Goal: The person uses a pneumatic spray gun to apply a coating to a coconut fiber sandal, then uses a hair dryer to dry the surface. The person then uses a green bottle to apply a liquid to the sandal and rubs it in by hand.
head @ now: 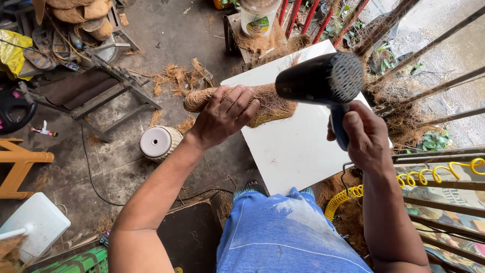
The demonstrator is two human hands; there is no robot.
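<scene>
A white board (pixel 293 151) lies across the middle, its far end near a plastic jar (pixel 258 17). On its far left part rests a roll of brown fibre (pixel 262 98), gripped from above by the left hand (pixel 222 116), fingers curled over it. The right hand (pixel 366 134) is closed round the handle of a black hair dryer (pixel 321 78), aimed at the roll

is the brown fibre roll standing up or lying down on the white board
Lying down. The fibre roll rests lengthwise across the white board, with the left hand gripping it.
</scene>
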